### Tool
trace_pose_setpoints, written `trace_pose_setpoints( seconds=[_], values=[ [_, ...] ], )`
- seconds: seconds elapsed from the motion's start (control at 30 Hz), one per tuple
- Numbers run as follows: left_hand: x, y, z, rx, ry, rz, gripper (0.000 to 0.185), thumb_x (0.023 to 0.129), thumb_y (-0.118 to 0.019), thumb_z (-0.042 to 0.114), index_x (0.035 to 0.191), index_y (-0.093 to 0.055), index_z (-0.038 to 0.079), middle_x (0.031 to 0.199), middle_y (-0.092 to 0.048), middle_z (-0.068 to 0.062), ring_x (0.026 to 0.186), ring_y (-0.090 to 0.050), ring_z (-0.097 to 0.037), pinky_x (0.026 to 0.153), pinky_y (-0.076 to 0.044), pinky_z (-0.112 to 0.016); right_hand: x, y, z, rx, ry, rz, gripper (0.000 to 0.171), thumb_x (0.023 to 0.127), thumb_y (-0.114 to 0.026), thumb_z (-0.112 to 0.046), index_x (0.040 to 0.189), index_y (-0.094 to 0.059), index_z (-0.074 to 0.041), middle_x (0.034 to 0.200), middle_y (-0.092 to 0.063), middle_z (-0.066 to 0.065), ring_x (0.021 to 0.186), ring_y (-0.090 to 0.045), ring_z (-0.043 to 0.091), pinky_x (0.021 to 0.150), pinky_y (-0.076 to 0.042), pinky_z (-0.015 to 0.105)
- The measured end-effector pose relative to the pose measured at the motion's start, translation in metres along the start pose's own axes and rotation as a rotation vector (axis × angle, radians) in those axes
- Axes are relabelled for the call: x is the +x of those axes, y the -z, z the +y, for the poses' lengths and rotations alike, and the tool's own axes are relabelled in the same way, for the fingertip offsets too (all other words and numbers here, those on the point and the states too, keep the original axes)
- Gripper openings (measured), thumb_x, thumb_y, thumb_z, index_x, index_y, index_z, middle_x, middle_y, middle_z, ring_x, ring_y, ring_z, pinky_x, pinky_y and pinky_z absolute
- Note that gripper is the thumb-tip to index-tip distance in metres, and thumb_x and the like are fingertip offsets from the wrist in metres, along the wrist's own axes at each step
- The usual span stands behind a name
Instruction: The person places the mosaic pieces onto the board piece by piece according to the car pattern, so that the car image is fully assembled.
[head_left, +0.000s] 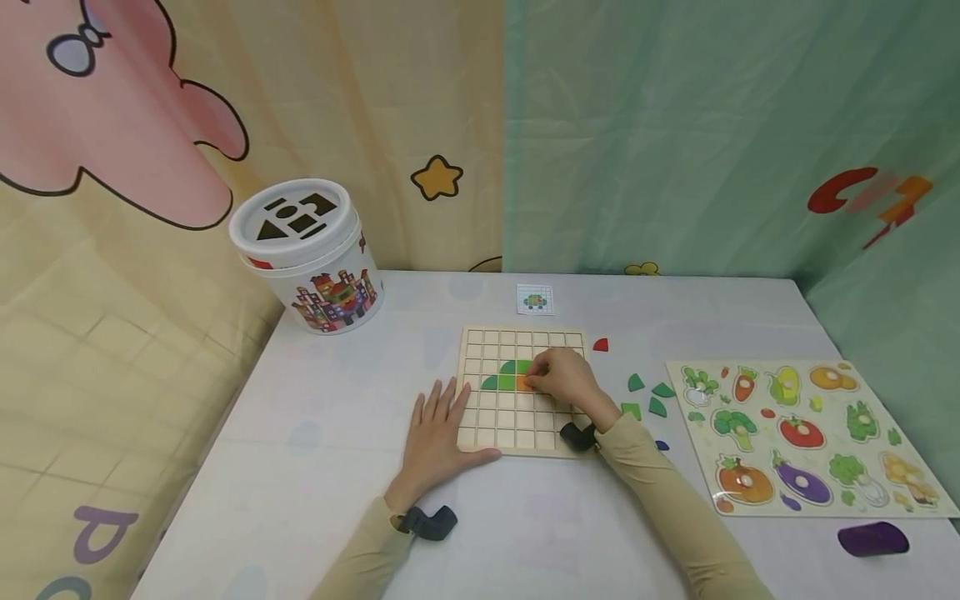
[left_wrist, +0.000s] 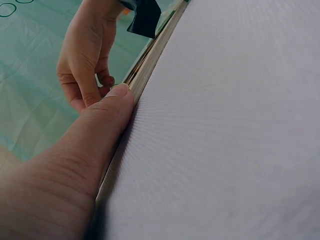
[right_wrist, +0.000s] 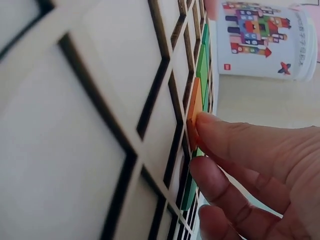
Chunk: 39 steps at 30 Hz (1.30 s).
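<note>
A wooden grid board [head_left: 525, 421] lies on the table with several green tiles set in its upper middle cells. Among them are a green square [head_left: 507, 382] and a green quarter-circle [head_left: 490, 383]. My right hand [head_left: 566, 379] reaches over the board's right side and pinches an orange tile [right_wrist: 196, 102] beside the green square; its thumb touches the tile's edge in the right wrist view. My left hand [head_left: 437, 446] rests with fingers spread at the board's lower left corner. Its thumb [left_wrist: 100, 122] lies against the front edge.
Right of the board lie a red quarter-circle [head_left: 602, 344], several loose green pieces [head_left: 636, 382] and a blue piece [head_left: 662, 446]. Farther right are a vegetable puzzle board [head_left: 765, 442] and a purple piece [head_left: 873, 539]. A small picture card [head_left: 535, 310] and a white bucket [head_left: 330, 292] stand behind.
</note>
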<state>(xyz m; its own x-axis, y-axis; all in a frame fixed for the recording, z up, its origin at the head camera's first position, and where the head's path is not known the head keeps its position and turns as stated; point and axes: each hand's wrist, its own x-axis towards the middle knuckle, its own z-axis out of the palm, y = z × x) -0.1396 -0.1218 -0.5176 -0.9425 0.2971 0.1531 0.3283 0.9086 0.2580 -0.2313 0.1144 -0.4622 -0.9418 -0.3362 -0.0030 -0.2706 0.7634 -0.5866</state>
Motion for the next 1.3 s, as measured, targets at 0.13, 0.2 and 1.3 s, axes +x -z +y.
trace_pose_setpoints(
  seconds=[0.13,0.2,1.3],
  values=[
    [0.0,-0.001,0.0,0.002,-0.002,0.002,0.112,0.07,-0.052,0.082,0.152,-0.023,0.011,0.156,-0.019,-0.012,0.142,-0.008,-0.032,0.112,-0.003,-0.05,-0.001,-0.001,0.004,-0.005,0.01,-0.002,0.008,0.08,-0.078,-0.021,0.075,-0.073,-0.016,0.071,-0.065,-0.008,0.068,-0.053,0.012,0.06,-0.043,0.029],
    [0.0,-0.001,0.0,0.006,-0.004,-0.001,0.112,0.07,-0.051,0.082,0.152,-0.023,0.011,0.156,-0.018,-0.012,0.142,-0.008,-0.032,0.112,-0.003,-0.05,-0.002,-0.001,0.005,-0.012,0.034,-0.009,0.007,0.081,-0.077,-0.021,0.077,-0.074,-0.015,0.073,-0.065,-0.009,0.068,-0.053,0.012,0.061,-0.044,0.03],
    [-0.001,-0.005,-0.002,-0.008,-0.004,0.022,0.112,0.07,-0.051,0.083,0.151,-0.023,0.011,0.156,-0.017,-0.012,0.142,-0.007,-0.032,0.112,-0.002,-0.05,-0.002,0.061,0.096,-0.051,-0.042,0.103,0.022,0.088,-0.066,-0.008,0.105,-0.07,0.005,0.097,-0.062,0.019,0.083,-0.053,0.031,0.072,-0.045,0.045]
  ],
)
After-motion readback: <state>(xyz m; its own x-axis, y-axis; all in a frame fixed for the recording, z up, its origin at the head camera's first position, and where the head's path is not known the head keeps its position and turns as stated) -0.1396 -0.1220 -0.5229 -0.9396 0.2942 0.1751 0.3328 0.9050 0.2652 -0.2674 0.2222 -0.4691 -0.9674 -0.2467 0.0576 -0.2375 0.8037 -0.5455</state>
